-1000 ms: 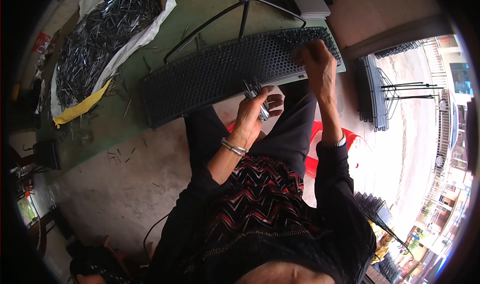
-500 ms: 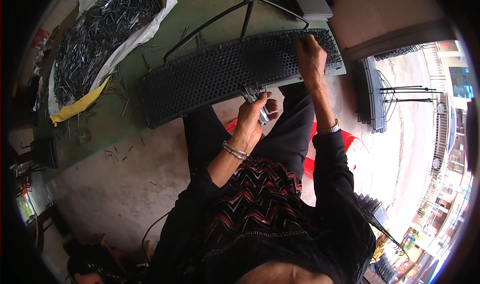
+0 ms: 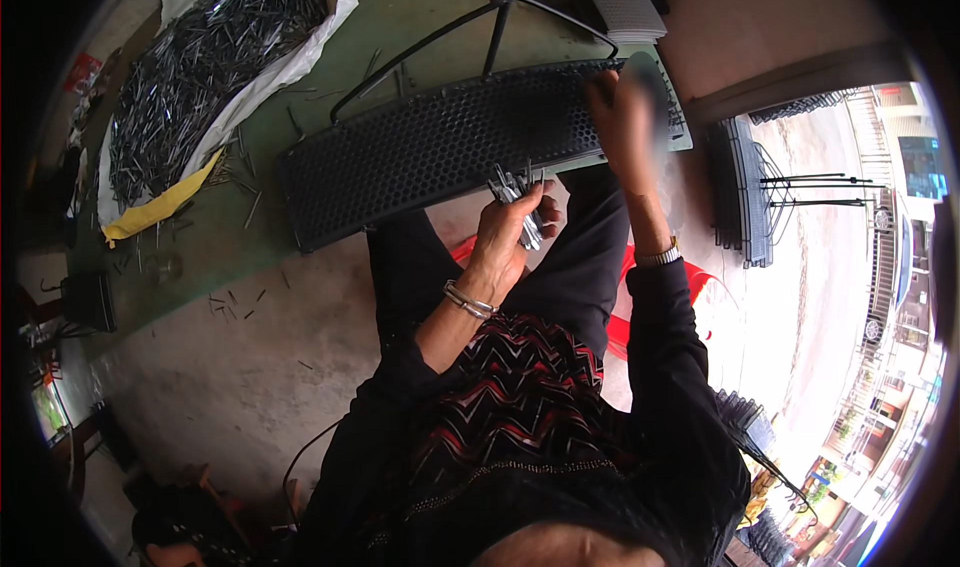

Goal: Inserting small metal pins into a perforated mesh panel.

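Observation:
My left hand (image 3: 500, 235) is closed around a bundle of thin metal pins (image 3: 518, 192), whose ends stick up past the thumb. It hovers just off the near edge of a long black perforated panel (image 3: 400, 157) that lies on the green table and juts over its edge. Above the panel's right end is my right hand (image 3: 628, 137), smeared in part, with its fingers curled together. Anything pinched between them is too small or hidden to make out. A bent black metal frame (image 3: 410, 55) rises from the panel's far side.
An open white sack (image 3: 335, 27) full of dark metal pins (image 3: 205, 77) lies on the green table (image 3: 290, 182) at left, with loose pins nearby. More light panels (image 3: 615, 2) are stacked at the far side. Black racks (image 3: 740, 187) stand right; a red stool (image 3: 620, 332) shows behind my legs.
My right hand has shifted slightly, its fingers moving a little left over the panel's right end. My left hand and its pins have barely moved.

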The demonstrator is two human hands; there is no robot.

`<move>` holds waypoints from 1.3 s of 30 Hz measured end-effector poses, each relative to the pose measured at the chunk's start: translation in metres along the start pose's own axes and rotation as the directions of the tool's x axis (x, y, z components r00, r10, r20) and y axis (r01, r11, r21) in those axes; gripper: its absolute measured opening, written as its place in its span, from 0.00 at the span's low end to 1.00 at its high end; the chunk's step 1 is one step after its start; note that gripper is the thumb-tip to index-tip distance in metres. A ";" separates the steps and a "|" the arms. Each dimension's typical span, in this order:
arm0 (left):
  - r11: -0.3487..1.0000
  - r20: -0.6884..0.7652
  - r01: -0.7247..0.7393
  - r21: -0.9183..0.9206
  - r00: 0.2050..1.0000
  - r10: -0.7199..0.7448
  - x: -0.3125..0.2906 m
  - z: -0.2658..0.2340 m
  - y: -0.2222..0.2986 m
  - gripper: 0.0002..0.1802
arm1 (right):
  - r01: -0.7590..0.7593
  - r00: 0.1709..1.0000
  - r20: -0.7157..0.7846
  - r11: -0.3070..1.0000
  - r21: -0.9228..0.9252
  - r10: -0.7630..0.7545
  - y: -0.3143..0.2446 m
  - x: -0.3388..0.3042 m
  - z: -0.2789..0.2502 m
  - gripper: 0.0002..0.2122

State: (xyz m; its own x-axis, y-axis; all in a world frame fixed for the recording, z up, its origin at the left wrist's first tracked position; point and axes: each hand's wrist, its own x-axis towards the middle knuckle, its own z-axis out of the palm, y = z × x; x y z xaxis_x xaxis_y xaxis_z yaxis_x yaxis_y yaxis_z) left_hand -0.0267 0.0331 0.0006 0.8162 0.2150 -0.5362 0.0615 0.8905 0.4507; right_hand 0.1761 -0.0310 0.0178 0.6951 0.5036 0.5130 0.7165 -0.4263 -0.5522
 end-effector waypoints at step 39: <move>0.951 0.153 0.015 0.308 0.986 -0.065 -0.013 0.005 0.019 0.13 | -0.541 0.630 0.761 0.790 0.287 0.156 -0.059 -0.036 -0.047 0.08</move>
State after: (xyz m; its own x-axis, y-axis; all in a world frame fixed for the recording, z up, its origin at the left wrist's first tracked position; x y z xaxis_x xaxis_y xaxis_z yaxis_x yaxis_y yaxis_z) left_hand -0.0332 0.0450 0.0199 0.8888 0.0930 -0.4488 0.2476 0.7266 0.6409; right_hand 0.1116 -0.0598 0.0629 0.5045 0.8225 -0.2625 0.1730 -0.3942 -0.9026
